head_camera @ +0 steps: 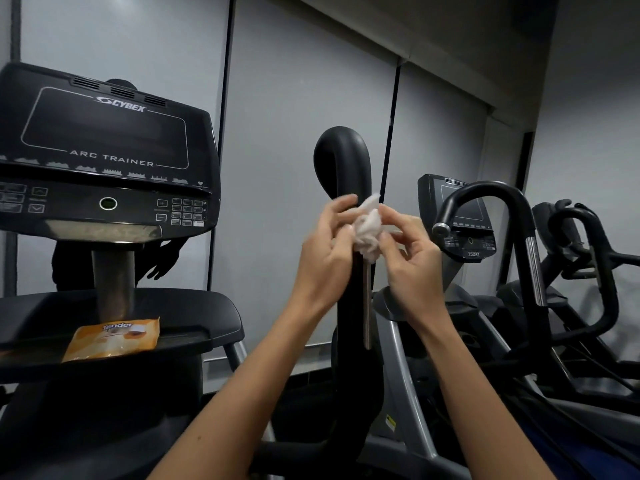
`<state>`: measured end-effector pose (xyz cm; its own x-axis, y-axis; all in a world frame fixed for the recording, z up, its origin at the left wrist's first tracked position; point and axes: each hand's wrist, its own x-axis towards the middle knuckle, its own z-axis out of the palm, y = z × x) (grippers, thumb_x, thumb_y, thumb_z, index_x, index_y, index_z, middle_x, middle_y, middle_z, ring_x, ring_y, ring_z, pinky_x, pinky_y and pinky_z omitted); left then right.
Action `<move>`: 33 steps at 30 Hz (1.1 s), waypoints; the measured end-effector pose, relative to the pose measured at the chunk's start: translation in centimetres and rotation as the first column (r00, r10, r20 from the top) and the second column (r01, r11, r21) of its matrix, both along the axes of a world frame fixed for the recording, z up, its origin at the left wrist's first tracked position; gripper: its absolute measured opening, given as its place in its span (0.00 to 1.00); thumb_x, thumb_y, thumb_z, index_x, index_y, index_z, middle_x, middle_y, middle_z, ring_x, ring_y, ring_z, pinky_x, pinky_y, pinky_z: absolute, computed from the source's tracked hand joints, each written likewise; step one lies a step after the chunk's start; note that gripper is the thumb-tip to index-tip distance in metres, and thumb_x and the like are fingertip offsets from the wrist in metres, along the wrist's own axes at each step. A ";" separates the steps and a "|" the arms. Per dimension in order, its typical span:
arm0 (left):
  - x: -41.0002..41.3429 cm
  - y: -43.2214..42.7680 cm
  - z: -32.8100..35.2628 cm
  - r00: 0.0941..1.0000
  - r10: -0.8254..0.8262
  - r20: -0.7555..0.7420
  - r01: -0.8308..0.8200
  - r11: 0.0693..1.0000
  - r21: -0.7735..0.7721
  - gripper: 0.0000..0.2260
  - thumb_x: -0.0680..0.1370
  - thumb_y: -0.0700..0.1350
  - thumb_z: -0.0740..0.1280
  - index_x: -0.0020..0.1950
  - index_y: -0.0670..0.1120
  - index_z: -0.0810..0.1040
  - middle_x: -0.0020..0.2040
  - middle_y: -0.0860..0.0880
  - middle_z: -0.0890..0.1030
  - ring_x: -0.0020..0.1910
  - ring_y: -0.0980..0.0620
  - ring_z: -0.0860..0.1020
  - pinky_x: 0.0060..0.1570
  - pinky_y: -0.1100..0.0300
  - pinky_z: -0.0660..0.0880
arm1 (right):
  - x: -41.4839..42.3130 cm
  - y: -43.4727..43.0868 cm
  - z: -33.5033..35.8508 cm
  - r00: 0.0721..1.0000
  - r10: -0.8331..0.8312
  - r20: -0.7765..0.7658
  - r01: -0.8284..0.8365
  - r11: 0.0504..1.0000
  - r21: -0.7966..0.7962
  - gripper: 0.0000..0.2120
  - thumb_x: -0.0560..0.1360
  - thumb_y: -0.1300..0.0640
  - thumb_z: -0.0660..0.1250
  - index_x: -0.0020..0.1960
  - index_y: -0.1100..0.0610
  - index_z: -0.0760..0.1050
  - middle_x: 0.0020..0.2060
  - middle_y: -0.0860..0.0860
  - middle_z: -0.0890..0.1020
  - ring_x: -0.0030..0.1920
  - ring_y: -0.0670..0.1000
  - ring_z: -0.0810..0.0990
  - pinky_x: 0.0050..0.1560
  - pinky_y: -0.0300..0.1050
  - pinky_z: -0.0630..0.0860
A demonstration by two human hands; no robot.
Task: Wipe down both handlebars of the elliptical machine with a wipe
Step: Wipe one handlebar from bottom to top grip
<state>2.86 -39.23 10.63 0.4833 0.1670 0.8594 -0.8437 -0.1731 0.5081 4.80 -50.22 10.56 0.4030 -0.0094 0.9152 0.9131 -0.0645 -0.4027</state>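
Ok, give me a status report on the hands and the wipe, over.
Hands: left hand and right hand both pinching crumpled wipe. Wipe against black handlebar, below its curved top. Nothing in the way; wipes pack off left.

I see blk tray (pixel 207 317) of machine at 9 o'clock, below console (pixel 104 133), orange wipes pkt (pixel 114 339) lying flat on it, grey post (pixel 112 271) rising from tray just behind pkt

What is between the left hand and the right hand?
In the head view, the crumpled white wipe lies between the left hand and right hand; both hold it at the black handlebar.
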 end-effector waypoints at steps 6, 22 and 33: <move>0.8 2.5 1.5 0.974 -0.134 -0.181 0.096 0.974 -0.206 0.16 0.77 0.36 0.63 0.62 0.49 0.66 0.48 0.49 0.79 0.53 0.48 0.79 0.60 0.52 0.74 | 0.4 0.7 0.7 0.915 -0.341 0.215 0.383 0.901 -0.204 0.19 0.73 0.55 0.70 0.61 0.62 0.76 0.53 0.48 0.70 0.55 0.49 0.72 0.57 0.37 0.69; 3.0 3.1 4.7 0.946 -0.209 -0.248 0.139 0.952 -0.273 0.09 0.79 0.41 0.65 0.59 0.42 0.76 0.51 0.44 0.80 0.48 0.51 0.79 0.46 0.63 0.79 | 1.7 2.0 3.1 0.960 0.171 -0.222 -0.075 0.919 0.387 0.11 0.69 0.69 0.68 0.39 0.54 0.72 0.27 0.49 0.77 0.26 0.41 0.74 0.29 0.33 0.72; 3.2 2.4 5.6 0.943 -0.191 -0.271 0.120 0.959 -0.258 0.16 0.77 0.39 0.66 0.65 0.39 0.73 0.55 0.43 0.80 0.54 0.48 0.79 0.55 0.56 0.77 | 4.4 1.2 1.6 0.775 0.399 -0.491 -0.223 0.899 0.378 0.13 0.78 0.65 0.62 0.35 0.61 0.78 0.26 0.51 0.77 0.29 0.46 0.76 0.31 0.35 0.75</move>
